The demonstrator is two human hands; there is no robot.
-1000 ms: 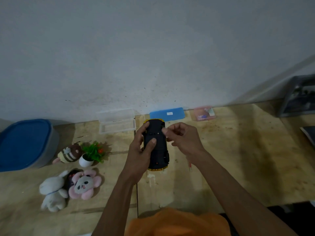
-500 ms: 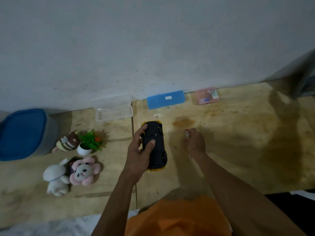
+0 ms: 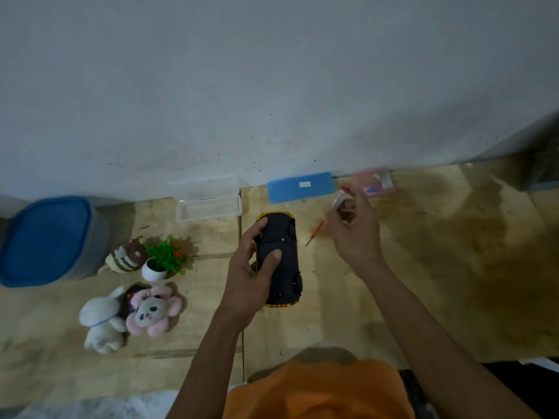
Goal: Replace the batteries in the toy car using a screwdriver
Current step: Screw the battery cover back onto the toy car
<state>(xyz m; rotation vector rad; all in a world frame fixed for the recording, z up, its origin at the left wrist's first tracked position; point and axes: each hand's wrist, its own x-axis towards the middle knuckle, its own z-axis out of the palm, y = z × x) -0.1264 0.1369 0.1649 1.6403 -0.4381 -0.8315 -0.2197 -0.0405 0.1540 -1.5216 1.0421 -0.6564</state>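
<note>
The yellow toy car is upside down, its black underside facing me, over the wooden table's middle. My left hand grips it from the left, thumb on the underside. My right hand is raised to the right of the car and holds a small screwdriver with a clear, reddish handle. The shaft slants down-left and its tip is a short way from the car's right side, not touching it. No batteries are visible.
A blue case and a clear open box lie against the wall. A pink packet sits behind my right hand. On the left are a blue-lidded tub, a small potted plant and plush toys.
My right hand went down to the table, took up the screwdriver and rose with it to the car's right. My left hand kept the car still.
</note>
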